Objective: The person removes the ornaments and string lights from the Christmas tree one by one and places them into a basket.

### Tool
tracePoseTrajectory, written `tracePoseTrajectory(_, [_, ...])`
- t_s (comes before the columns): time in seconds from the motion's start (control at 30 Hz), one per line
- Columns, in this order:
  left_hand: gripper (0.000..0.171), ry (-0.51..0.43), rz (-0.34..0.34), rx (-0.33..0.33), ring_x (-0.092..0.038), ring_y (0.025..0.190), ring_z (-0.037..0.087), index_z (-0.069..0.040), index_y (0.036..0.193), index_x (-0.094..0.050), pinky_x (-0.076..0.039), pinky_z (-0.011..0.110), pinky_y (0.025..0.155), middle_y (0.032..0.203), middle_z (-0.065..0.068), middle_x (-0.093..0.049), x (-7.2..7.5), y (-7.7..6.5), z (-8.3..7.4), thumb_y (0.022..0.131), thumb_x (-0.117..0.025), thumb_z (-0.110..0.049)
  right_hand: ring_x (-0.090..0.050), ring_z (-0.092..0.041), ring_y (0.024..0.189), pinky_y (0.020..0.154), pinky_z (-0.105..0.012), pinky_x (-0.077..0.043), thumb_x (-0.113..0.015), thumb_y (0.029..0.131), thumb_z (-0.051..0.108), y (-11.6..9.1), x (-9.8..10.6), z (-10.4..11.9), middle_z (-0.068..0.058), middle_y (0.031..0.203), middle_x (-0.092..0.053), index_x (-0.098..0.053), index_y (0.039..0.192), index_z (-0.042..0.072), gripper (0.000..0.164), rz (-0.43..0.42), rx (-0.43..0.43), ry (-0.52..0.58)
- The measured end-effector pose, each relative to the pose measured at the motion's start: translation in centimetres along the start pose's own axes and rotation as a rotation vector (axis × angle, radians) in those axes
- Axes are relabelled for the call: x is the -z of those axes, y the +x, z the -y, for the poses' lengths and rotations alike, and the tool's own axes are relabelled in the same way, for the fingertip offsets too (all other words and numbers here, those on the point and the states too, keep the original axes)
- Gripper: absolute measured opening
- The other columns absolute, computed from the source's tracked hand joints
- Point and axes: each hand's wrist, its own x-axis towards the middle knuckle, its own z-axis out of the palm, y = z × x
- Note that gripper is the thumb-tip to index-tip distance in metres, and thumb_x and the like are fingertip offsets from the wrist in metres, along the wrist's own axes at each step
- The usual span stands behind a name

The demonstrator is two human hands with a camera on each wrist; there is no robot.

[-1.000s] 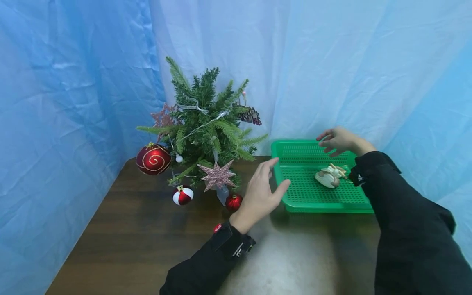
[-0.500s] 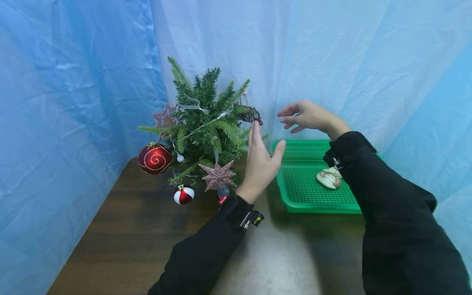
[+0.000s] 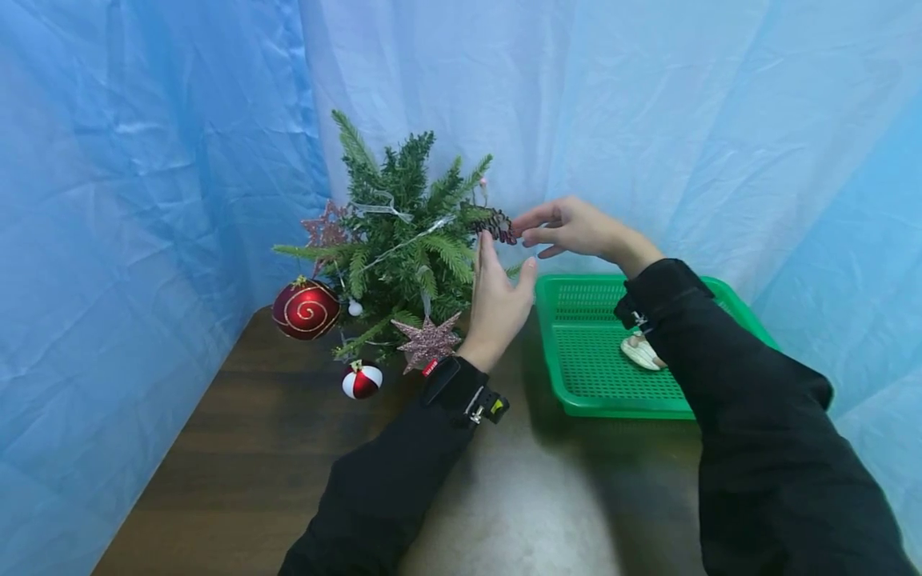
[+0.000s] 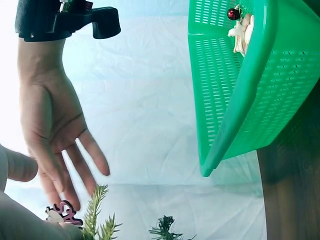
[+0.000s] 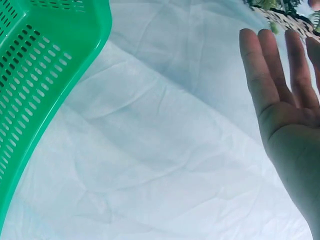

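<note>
A small green Christmas tree (image 3: 403, 232) stands at the left of the table. From its right side hangs a brown pine cone (image 3: 499, 227) with reddish scale tips, which the right wrist view catches only in part. My left hand (image 3: 497, 312) is just below the pine cone, fingers straight and thumb apart; whether its fingertips touch the cone is unclear. My right hand (image 3: 579, 230) reaches in from the right with loosely extended fingers. Its fingertips are at the cone's right end, and the right wrist view shows the palm (image 5: 295, 122) holding nothing.
Right of the tree sits a green plastic basket (image 3: 565, 406) with a cream-coloured ornament (image 3: 639, 350), partly behind my right sleeve. On the tree hang a swirl-patterned red bauble (image 3: 306, 310), a red-and-white bauble (image 3: 362, 380) and a pink glitter star (image 3: 428, 342). Blue cloth (image 3: 648, 104) stands behind.
My right hand has moved left from above the basket to the pine cone. My left hand has risen from beside the basket to just under the cone.
</note>
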Motion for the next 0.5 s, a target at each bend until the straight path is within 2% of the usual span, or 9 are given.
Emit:
tracePoseTrajectory(0.1, [0.079,-0.012,-0.023,0.009,-0.004,0.155,0.021,-0.01,0.163,0.001,-0.014,0.043,0.123,0.17,0.007,0.001,-0.3,0.5,0.1,0.107,-0.051,-0.031,-0.057,-0.029,0.128,0.097,-0.044,-0.053,-0.055,0.106,0.011,-0.1,-0.2,0.3,-0.014,0.142,-0.058,-0.057,0.142,0.004,0.037,0.023,0.016,0.016])
tracePoseTrajectory(0.23, [0.076,-0.049,-0.058,0.039,-0.019,0.153,0.026,-0.012,0.164,0.001,-0.025,0.045,0.12,0.17,0.01,-0.007,-0.6,1.1,0.4,0.109,-0.047,-0.031,-0.057,-0.028,0.128,0.097,-0.044,-0.053,-0.053,0.106,0.01,-0.1,-0.4,0.7,-0.012,0.143,-0.058,-0.059,0.141,0.005,0.036,0.062,0.041,0.028])
tracePoseTrajectory(0.4, [0.07,-0.088,-0.069,0.078,-0.049,0.136,0.029,-0.016,0.164,0.0,-0.039,0.047,0.11,0.159,0.016,-0.037,-0.6,1.2,0.8,0.111,-0.041,-0.034,-0.055,-0.029,0.131,0.104,-0.046,-0.048,-0.052,0.106,0.009,0.0,-0.6,0.7,-0.013,0.142,-0.058,-0.059,0.14,0.003,0.036,0.095,0.089,0.017])
tracePoseTrajectory(0.47, [0.067,-0.1,-0.067,0.075,-0.059,0.119,0.031,-0.018,0.165,-0.001,-0.044,0.046,0.102,0.144,0.02,-0.051,-0.6,1.2,0.9,0.111,-0.038,-0.034,-0.053,-0.029,0.132,0.107,-0.047,-0.045,-0.051,0.106,0.008,0.0,-0.6,0.6,-0.013,0.142,-0.058,-0.059,0.14,0.002,0.036,0.097,0.105,0.011])
tracePoseTrajectory(0.5, [0.066,-0.103,-0.069,0.07,-0.061,0.113,0.032,-0.018,0.165,-0.002,-0.045,0.047,0.099,0.139,0.02,-0.054,-0.6,1.3,1.0,0.111,-0.038,-0.033,-0.053,-0.029,0.133,0.108,-0.047,-0.044,-0.051,0.106,0.008,-0.1,-0.6,0.6,-0.013,0.142,-0.058,-0.059,0.14,0.002,0.036,0.096,0.111,0.007])
